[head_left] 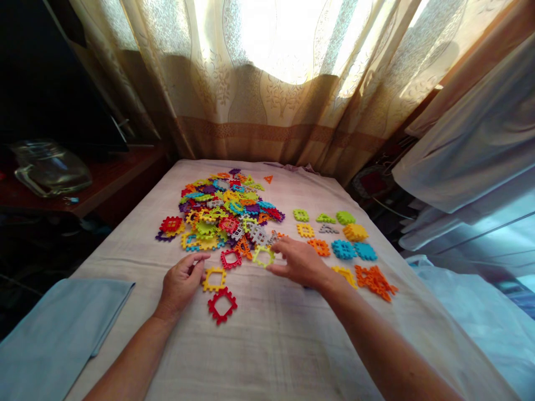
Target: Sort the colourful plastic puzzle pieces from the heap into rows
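My left hand [180, 283] rests on the cloth with its fingers curled in; no piece shows in it. Just right of its fingertips lies a yellow square frame piece [214, 279]. A red square frame [222, 306] is below that, and another red frame [231, 259] lies above it. My right hand [301, 259] is over the cloth, thumb and index finger apart at the right edge of a lime-green square frame [263, 257]. Whether they touch it I cannot tell. Behind both hands spreads a heap of mixed toothed plastic building pieces [225, 209].
Right of my right hand stand small colour groups: yellow squares [355, 232], blue squares [343, 249], orange pieces [376, 282] and green pieces [345, 218]. A blue cloth [83, 312] lies at the table's left edge. A glass jug [50, 167] stands on the side desk.
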`<action>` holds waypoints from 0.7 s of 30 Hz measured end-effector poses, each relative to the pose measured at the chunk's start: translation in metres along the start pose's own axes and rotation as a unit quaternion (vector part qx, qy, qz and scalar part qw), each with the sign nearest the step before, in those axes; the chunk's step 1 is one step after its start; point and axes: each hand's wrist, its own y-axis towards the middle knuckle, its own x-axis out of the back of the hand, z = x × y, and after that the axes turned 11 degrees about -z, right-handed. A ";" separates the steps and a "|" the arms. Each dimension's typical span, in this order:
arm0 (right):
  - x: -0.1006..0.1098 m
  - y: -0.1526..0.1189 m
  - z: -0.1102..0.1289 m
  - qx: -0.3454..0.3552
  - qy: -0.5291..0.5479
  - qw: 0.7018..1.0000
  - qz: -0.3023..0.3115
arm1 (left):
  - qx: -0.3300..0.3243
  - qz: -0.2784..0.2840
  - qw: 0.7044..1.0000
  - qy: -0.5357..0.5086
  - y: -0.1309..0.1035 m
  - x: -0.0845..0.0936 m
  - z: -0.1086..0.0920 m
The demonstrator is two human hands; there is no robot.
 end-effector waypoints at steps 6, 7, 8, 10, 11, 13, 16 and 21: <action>0.016 0.047 -0.089 -0.224 -0.135 0.963 -0.070 | 0.003 0.000 1.000 0.006 0.001 -0.001 0.000; 0.015 0.054 -0.101 -0.253 -0.151 0.954 -0.061 | 0.004 0.001 1.000 0.003 0.002 -0.001 0.000; 0.014 0.060 -0.111 -0.276 -0.161 0.946 -0.050 | 0.005 0.000 1.000 0.000 0.002 -0.001 0.001; 0.009 0.068 -0.123 -0.306 -0.169 0.937 -0.028 | 0.008 -0.001 1.000 -0.007 0.003 -0.001 0.001; 0.006 0.071 -0.127 -0.316 -0.168 0.934 -0.019 | 0.009 -0.002 1.000 -0.009 0.003 -0.001 0.001; 0.000 0.074 -0.129 -0.330 -0.165 0.929 -0.005 | 0.013 -0.003 1.000 -0.011 0.003 -0.001 0.002; -0.006 0.073 -0.128 -0.344 -0.163 0.925 -0.001 | 0.015 -0.003 1.000 -0.007 0.004 -0.001 0.002; -0.002 0.064 -0.122 -0.330 -0.156 0.930 -0.043 | 0.011 -0.003 1.000 -0.006 0.004 -0.001 0.001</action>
